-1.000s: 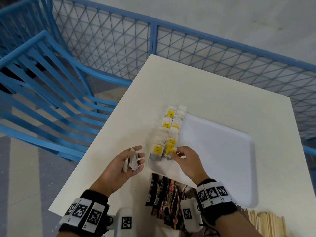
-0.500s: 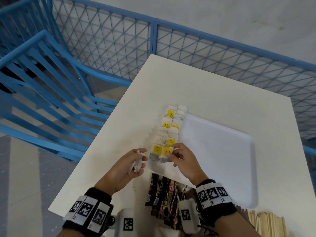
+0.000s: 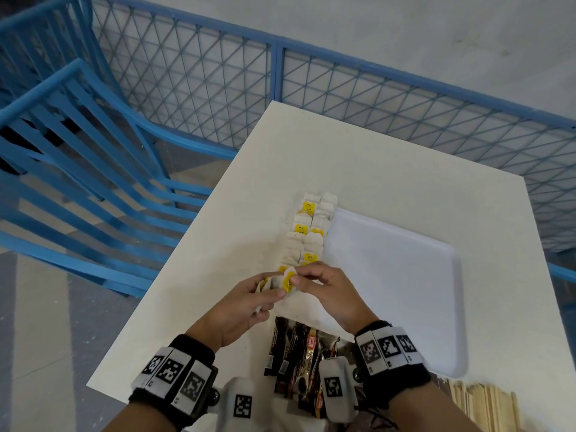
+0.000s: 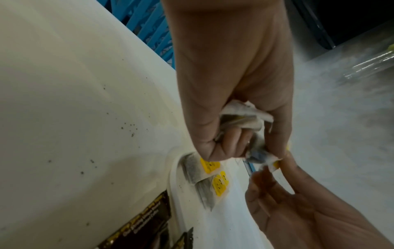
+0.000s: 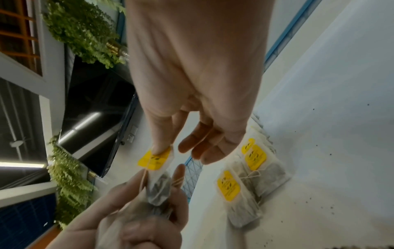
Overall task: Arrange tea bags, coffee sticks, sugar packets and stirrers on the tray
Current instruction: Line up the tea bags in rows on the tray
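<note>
Left hand (image 3: 241, 310) grips spare tea bags (image 4: 241, 118) while right hand (image 3: 324, 291) pinches one bag's yellow tag (image 5: 154, 159), likely drawing it off for the tray (image 3: 405, 291) row.

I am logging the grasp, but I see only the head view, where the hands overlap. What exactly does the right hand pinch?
Observer: Right wrist view: the right hand pinches the yellow tag of one tea bag.
Operator: And the left hand?
Observer: Left wrist view: the left hand grips a crumpled bundle of tea bags.
Operator: Is the table clean?
Observer: No, dark specks lie on the table beside the tray rim.
</note>
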### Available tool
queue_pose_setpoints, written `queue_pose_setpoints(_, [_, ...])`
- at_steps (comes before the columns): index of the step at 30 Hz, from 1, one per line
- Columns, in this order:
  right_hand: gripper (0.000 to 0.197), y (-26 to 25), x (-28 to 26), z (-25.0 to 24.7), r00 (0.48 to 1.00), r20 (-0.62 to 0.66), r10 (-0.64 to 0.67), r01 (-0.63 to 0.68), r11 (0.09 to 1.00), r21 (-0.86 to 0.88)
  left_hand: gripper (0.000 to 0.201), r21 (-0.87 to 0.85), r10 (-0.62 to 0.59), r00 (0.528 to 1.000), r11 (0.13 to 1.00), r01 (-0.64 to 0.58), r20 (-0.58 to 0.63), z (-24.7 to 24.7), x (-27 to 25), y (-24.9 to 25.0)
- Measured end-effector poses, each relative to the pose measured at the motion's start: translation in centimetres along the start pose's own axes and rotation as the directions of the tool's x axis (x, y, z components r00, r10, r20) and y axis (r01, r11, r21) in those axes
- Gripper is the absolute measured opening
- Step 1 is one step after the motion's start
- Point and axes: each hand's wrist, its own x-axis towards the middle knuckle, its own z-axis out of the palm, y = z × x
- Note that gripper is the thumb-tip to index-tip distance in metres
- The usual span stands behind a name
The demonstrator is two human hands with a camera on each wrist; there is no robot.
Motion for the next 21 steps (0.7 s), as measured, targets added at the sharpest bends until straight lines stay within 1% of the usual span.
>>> queue_pose_setpoints(2, [0.008, 0.0, -0.1, 0.2, 1.0, -0.02, 0.013, -0.011, 0.997, 0.072, 0.031, 0.02, 0.022, 1.0, 1.0, -0.022, -0.01, -0.2, 0.0, -0.2])
queue_pose_setpoints(3, [0.007, 0.0, 0.0, 0.3, 1.0, -0.022, 0.021, -0.019, 0.996, 0.087, 0.027, 0.025, 0.032, 0.999, 0.999, -0.031, -0.024, -0.2, 0.0, -0.3])
queue_pose_setpoints(5, [0.006, 0.0, 0.0, 0.5, 0.999, -0.004, 0.035, -0.035, 0.996, 0.086, 0.016, 0.031, 0.045, 0.997, 0.999, -0.043, -0.055, -0.3, -0.1, -0.4])
queue_pose_setpoints(7, [0.004, 0.2, -0.1, 0.6, 0.999, 0.024, 0.036, -0.038, 0.995, 0.089, 0.011, 0.042, 0.055, 0.996, 0.998, -0.052, -0.074, -0.2, -0.1, -0.5])
queue_pose_setpoints(10, [0.014, 0.4, -0.3, 0.9, 0.999, 0.039, 0.025, -0.028, 0.997, 0.076, 0.013, 0.071, 0.065, 0.994, 0.996, -0.059, -0.089, 0.0, 0.0, -0.6])
queue_pose_setpoints(13, [0.007, 0.7, -0.1, 0.9, 0.999, 0.009, 0.044, -0.044, 0.998, 0.038, 0.019, 0.107, 0.042, 0.995, 0.994, -0.032, -0.089, 0.2, 0.0, -0.8])
queue_pose_setpoints(16, [0.006, 1.0, 0.4, 0.2, 0.994, -0.079, 0.077, -0.074, 0.996, 0.04, 0.019, 0.102, 0.007, 0.991, 0.995, 0.007, -0.131, 0.2, -0.1, -0.9])
queue_pose_setpoints(18, [0.009, 1.3, 0.6, -0.6, 0.988, -0.141, 0.069, -0.074, 0.997, -0.032, 0.014, 0.062, -0.014, 0.988, 0.998, 0.024, -0.156, -0.1, -0.2, -0.9])
queue_pose_setpoints(21, [0.021, 2.0, 0.7, -1.4, 0.98, -0.197, 0.02, -0.065, 0.973, -0.222, 0.019, -0.007, -0.052, 0.982, 0.999, 0.051, -0.181, -0.8, -0.2, -0.8])
